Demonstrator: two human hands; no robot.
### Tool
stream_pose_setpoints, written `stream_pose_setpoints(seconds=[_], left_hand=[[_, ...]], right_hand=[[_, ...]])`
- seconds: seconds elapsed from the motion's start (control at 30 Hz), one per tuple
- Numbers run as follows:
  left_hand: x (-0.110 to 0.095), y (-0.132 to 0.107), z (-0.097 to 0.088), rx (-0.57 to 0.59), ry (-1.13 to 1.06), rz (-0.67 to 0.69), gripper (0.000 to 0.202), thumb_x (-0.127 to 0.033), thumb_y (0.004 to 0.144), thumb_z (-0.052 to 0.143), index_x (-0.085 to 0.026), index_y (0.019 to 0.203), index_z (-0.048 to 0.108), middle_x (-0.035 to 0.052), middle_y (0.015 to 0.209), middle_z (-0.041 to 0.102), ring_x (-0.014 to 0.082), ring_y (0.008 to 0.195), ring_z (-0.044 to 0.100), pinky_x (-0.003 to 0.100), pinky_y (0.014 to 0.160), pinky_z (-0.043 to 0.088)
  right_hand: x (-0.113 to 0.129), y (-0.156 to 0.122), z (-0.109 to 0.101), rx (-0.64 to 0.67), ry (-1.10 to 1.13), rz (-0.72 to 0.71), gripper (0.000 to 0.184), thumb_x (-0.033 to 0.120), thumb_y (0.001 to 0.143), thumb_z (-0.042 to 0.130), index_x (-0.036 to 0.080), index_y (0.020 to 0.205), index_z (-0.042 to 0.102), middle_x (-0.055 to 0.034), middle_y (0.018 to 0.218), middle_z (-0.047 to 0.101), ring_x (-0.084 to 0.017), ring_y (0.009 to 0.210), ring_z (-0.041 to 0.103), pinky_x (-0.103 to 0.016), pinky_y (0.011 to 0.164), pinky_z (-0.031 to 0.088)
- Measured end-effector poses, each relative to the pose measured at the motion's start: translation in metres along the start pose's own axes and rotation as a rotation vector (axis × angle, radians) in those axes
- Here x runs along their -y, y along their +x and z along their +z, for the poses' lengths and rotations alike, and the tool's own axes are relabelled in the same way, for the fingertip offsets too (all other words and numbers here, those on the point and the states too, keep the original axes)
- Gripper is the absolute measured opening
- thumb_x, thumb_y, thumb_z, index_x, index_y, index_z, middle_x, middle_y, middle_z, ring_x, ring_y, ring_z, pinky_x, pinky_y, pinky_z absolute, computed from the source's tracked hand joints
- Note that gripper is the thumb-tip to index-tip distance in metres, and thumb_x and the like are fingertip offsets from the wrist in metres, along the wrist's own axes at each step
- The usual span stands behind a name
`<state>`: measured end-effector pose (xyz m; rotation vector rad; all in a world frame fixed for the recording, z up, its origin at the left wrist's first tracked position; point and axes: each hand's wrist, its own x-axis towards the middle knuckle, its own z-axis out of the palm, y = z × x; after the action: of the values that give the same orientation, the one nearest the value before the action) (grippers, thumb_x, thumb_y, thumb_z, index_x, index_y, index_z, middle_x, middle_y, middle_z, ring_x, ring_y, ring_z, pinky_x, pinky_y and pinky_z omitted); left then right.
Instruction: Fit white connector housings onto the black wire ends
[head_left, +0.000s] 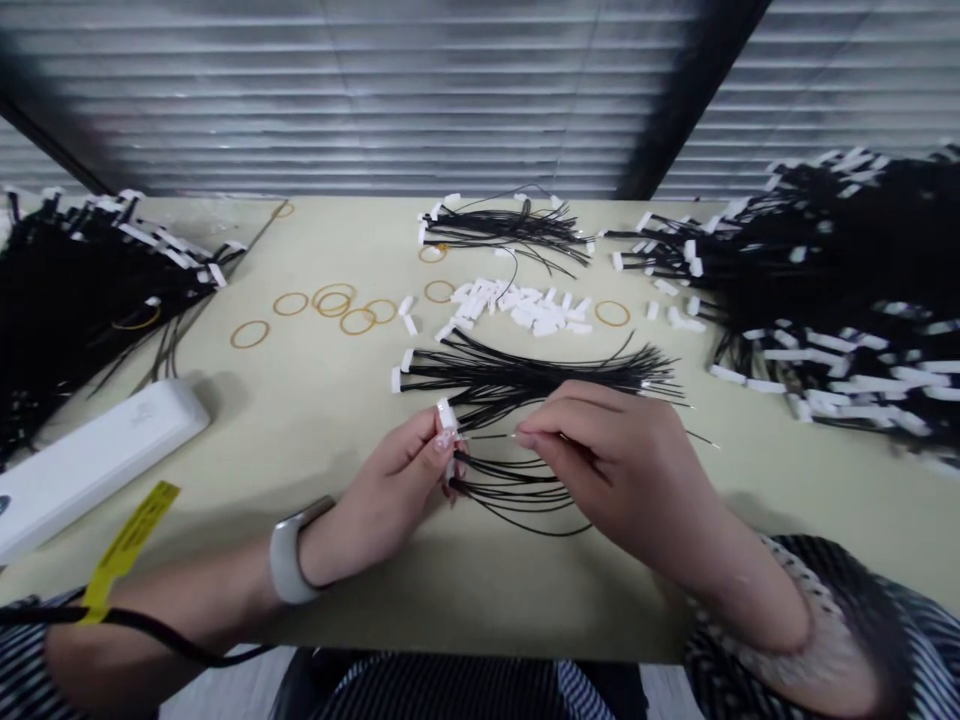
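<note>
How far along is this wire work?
Done-looking: the big heaps of black wires with white connectors fitted. In hand: the left hand holds a white connector while the right hand holds a wire tip. Still left: the loose connectors and bare-ended wires.

The left hand (386,490) and right hand (607,460) pinch inward, nearly meeting, wrists gently bent.
</note>
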<state>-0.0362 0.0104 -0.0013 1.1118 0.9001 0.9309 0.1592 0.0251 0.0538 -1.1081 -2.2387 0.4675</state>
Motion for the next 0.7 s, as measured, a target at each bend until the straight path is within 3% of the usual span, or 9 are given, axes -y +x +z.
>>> stream_pose_setpoints(seconds=[0.43, 0.7], left_hand=[[-0.0014, -0.0008, -0.0010, 0.019, 0.061, 0.026, 0.020, -0.033, 0.090, 0.042, -0.018, 0.080, 0.049, -0.0006, 0.071, 0.047, 0.0094, 0.062, 0.045, 0.023, 0.059, 0.039], [-0.0011, -0.0039, -0.0024, 0.027, 0.179, 0.068, 0.021, -0.032, 0.091, 0.039, -0.017, 0.082, 0.048, -0.0002, 0.073, 0.047, 0.0098, 0.063, 0.046, 0.023, 0.058, 0.041]], right_hand=[[0.0010, 0.0018, 0.0017, 0.020, 0.044, 0.006, 0.018, 0.012, 0.084, 0.048, 0.017, 0.074, 0.062, -0.0019, 0.074, 0.061, -0.010, 0.067, 0.054, -0.021, 0.060, 0.039], [0.0006, 0.0001, 0.0003, 0.123, 0.104, 0.031, 0.017, 0.008, 0.082, 0.048, 0.016, 0.072, 0.059, 0.0008, 0.069, 0.057, -0.008, 0.065, 0.050, -0.020, 0.060, 0.036]])
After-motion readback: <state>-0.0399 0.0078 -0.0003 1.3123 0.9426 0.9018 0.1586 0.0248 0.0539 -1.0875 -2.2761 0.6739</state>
